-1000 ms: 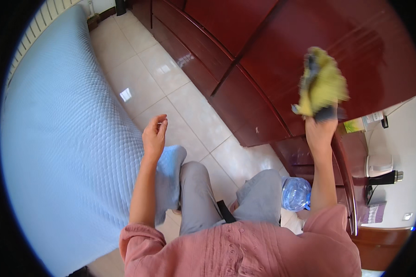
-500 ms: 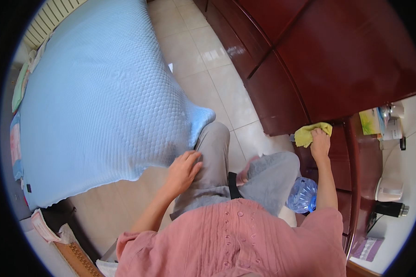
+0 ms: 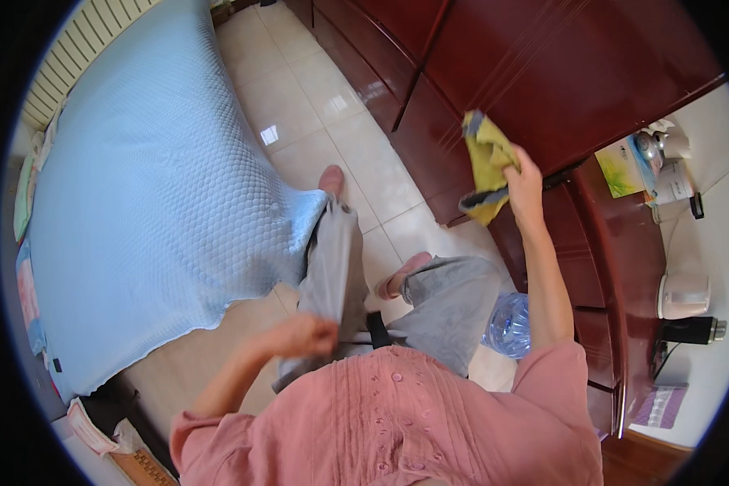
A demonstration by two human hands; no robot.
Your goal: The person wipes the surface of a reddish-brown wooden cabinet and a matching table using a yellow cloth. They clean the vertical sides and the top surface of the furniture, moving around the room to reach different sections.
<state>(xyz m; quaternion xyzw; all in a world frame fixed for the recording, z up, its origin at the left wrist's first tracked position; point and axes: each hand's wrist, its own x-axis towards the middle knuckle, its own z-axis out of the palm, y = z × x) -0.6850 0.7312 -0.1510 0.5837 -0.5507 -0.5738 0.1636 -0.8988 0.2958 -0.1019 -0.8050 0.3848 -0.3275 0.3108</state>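
Note:
In my right hand point(image 3: 522, 182) is a yellow-green cloth point(image 3: 488, 158) with grey-blue patches, slightly blurred. My fingers grip it along one side and the rest hangs loosely. Behind the cloth stands a glossy dark red wardrobe point(image 3: 559, 89); whether cloth and wardrobe touch I cannot tell. My left hand point(image 3: 306, 334) is over my left thigh, beside my grey trousers point(image 3: 332, 279). Motion smears its fingers, which look bent, and nothing shows in them.
On the left is a bed with a light blue quilted cover point(image 3: 154, 186). Pale floor tiles point(image 3: 300, 113) run between bed and wardrobe. A clear blue water bottle point(image 3: 508, 326) stands by my right leg. The dark red cabinet point(image 3: 620, 259) at right bears a white cup point(image 3: 683, 296).
My right hand has lifted the cloth up and left, off the wardrobe's lower corner. My left hand has drawn back toward my body and curled. My left foot has come into view.

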